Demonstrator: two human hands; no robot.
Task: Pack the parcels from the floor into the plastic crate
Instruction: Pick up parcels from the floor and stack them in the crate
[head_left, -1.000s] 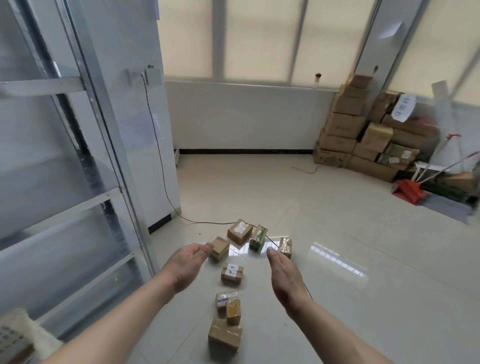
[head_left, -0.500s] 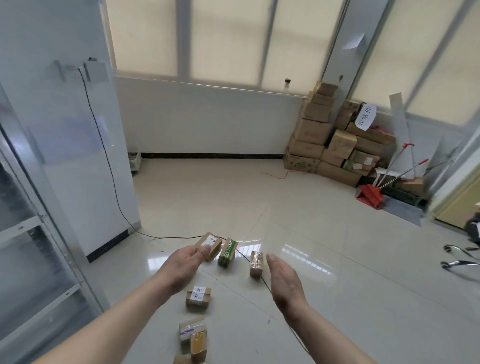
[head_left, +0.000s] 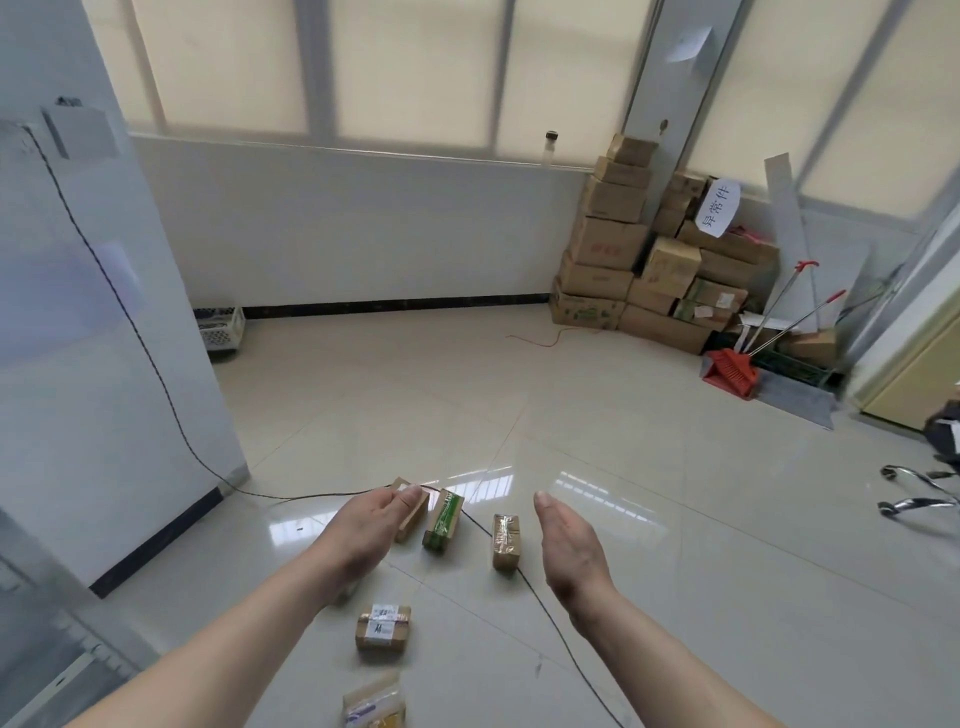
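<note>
Parcels lie scattered on the glossy tiled floor (head_left: 597, 467) in front of me, and I count five in view: a brown parcel (head_left: 413, 512) partly behind my left hand, a green-labelled parcel (head_left: 442, 519) just beside it, a tape-wrapped brown parcel (head_left: 505, 535) a little further right, a parcel with a white label (head_left: 383, 627) nearer to me, and a yellowish bagged parcel (head_left: 374, 704) cut off at the bottom edge. Both my hands are stretched out above them, holding nothing: the left hand (head_left: 371, 525) has relaxed fingers, with the fingertips over the first brown parcel, though I cannot tell whether they touch it; the right hand (head_left: 569, 545) is flat with straight fingers, edge-on, beside the tape-wrapped parcel. A thin black cable (head_left: 156, 364) runs down the white wall panel at left and across the floor between the parcels. One white plastic crate (head_left: 219, 325) stands against the far wall by the corner of that panel, well apart from the parcels; what it holds I cannot make out. In the far right corner a stack of cardboard boxes (head_left: 649, 249) leans under the shaded windows, with a red dustpan (head_left: 730, 371) beside it.
</note>
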